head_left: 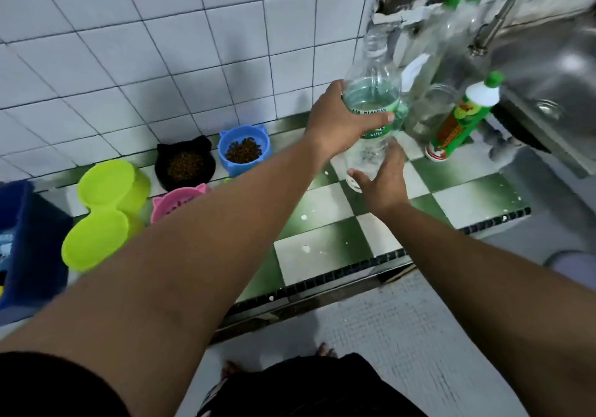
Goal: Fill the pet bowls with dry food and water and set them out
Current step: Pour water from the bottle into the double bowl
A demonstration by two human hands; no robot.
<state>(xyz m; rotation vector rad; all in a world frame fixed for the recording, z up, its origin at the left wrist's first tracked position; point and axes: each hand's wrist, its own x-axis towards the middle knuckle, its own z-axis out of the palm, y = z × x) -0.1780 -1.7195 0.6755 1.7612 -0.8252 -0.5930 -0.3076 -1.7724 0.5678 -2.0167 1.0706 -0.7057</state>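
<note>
The left hand [338,123] wraps the water bottle [371,94] at its label, fingers curled round it. The right hand [383,181] sits at the bottle's lower part with fingers spread; whether it bears weight cannot be told. The bottle hangs upright over the counter [322,242] near the sink [548,71], partly full, its neck apparently uncapped.

The black bowl [164,174] and blue bowl [232,168] hold kibble, so water likely goes to the lime-green double bowl [103,216] or the pink bowl [174,203]. The person should keep the neck up while crossing, then tip slowly with the mouth low over the basin.

A glass jar [429,110] and soap bottle [458,119] crowd the bottle's right, so leftward is the free path. Bare tiles lie between bottle and bowls, and the dark front edge [354,274] is near
</note>
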